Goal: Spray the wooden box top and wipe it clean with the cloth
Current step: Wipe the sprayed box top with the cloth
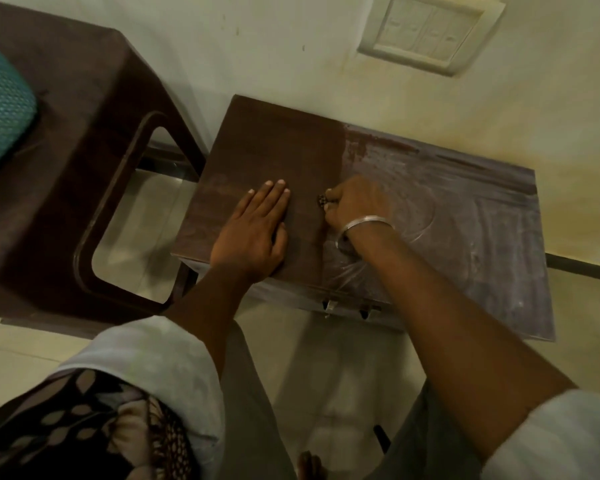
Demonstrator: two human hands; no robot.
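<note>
The wooden box top [465,216] is dark and clean on its left half, dusty grey with wipe streaks on its right half. My left hand [253,233] lies flat, palm down, on the clean left part, fingers together. My right hand [354,206] is closed into a fist at the line between clean and dusty wood. A small dark patterned bit of cloth [322,201] pokes out by its fingers; most of the cloth is hidden under the hand. A metal bangle sits on that wrist. No spray bottle is in view.
A brown plastic chair [94,161] stands left of the box, with a teal cushion [0,112] on it. The box sits against a pale wall carrying a switch panel [430,29]. Metal latches [347,306] hang on the box front. A patterned scarf [84,427] hangs at lower left.
</note>
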